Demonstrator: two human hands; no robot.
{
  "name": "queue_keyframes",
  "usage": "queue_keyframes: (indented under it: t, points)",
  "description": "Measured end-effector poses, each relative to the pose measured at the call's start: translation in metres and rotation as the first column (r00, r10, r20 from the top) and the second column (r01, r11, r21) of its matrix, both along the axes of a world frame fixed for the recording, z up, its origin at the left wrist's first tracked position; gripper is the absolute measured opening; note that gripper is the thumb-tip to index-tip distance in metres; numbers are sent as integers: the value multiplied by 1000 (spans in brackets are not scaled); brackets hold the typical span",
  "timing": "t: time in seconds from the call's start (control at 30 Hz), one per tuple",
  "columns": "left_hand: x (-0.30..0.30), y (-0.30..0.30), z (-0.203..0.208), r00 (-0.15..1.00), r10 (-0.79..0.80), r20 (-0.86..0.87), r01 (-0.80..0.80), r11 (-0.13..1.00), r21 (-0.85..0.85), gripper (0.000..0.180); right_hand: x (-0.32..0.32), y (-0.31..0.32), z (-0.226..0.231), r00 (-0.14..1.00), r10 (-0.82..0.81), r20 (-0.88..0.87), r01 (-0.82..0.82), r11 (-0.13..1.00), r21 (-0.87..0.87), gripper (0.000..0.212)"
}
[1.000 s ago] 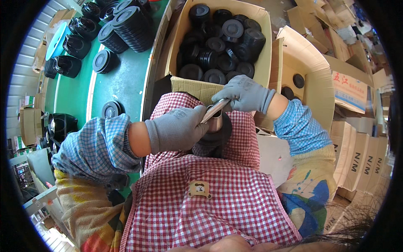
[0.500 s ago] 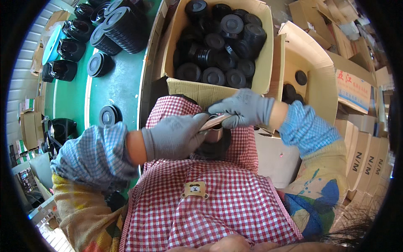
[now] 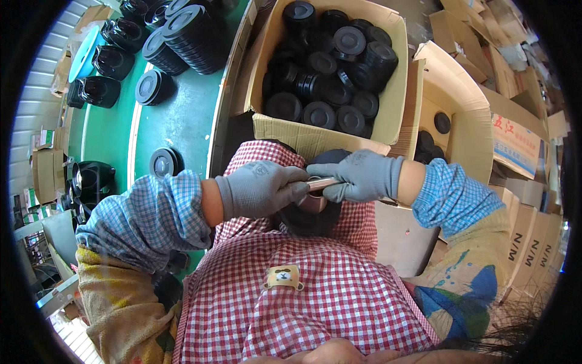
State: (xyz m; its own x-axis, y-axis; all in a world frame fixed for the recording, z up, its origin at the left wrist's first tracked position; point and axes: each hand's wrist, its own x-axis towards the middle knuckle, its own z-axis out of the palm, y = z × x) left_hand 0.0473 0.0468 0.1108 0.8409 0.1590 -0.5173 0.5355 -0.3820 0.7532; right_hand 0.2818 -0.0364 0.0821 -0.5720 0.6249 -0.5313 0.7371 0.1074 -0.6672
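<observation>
Between my gloved hands, above my lap, is a narrow shiny silver metal band point(image 3: 323, 183). My left hand point(image 3: 262, 189) pinches its left end with thumb and fingers. On its other end, my right hand point(image 3: 362, 176) is closed, thumb below and fingers above. Just under the band shows a rounded, shiny metal surface point(image 3: 311, 204); I cannot tell whether it belongs to the same piece. A dark object point(image 3: 314, 222) lies beneath it on the red checked apron, partly covered by my hands.
Ahead stands an open cardboard box point(image 3: 321, 128) full of round black lids. A second box point(image 3: 464, 115) to its right holds several lids. On the green table point(image 3: 188, 115) at left are stacked black lids point(image 3: 194, 39) and glossy black pots point(image 3: 112, 60). Cartons point(image 3: 527, 239) stand at right.
The metal band now lies nearly level, where it was tilted before. My left hand has risen slightly toward the right hand. The whole view has shifted a little.
</observation>
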Motion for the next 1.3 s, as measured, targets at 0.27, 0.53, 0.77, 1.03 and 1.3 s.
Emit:
queue_keyframes:
  t: [0.27,0.53,0.77,1.03,1.3]
  points:
    - [4,9,-10,990,-130,56,126,990,56,36,16,15,-42,951,140,-276,-92,979,182,62]
    - [33,67,-71,991,-131,9,127,974,188,41,-37,-51,-24,819,-117,-561,338,889,309,84]
    - [95,60,-107,984,-152,92,145,986,77,35,-86,-47,14,872,-179,-455,326,906,268,95]
    - [-18,46,-112,540,-57,840,-760,396,515,28,-42,-79,-1,620,-753,-220,784,605,139,82]
    - [-33,-100,-85,536,-753,381,113,512,852,29,-8,-93,-80,-378,-700,-606,881,-70,-468,77]
